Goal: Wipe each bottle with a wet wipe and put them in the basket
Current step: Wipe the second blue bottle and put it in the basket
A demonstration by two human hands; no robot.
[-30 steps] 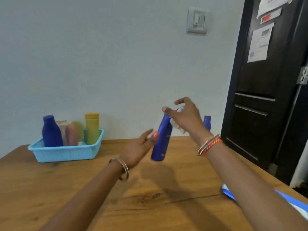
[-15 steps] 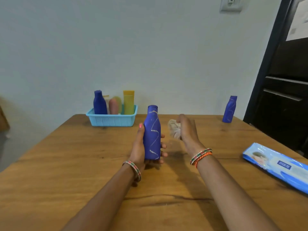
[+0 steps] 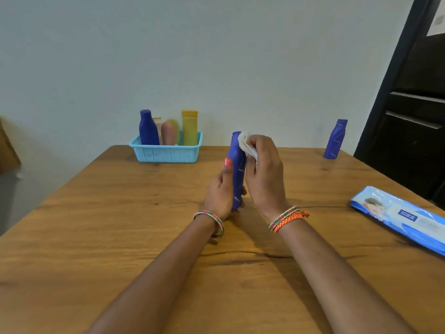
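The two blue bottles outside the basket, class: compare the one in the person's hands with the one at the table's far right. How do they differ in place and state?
The held bottle is gripped by the left hand, while the far bottle stands alone, untouched. The right hand presses a wet wipe to the held bottle's top; the far bottle has no wipe on it. Both are upright, blue and outside the basket.

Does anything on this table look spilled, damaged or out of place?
Nothing stands out. The bottles in the basket are upright, the spare blue bottle stands near the far right corner, and the wipes pack lies flat.
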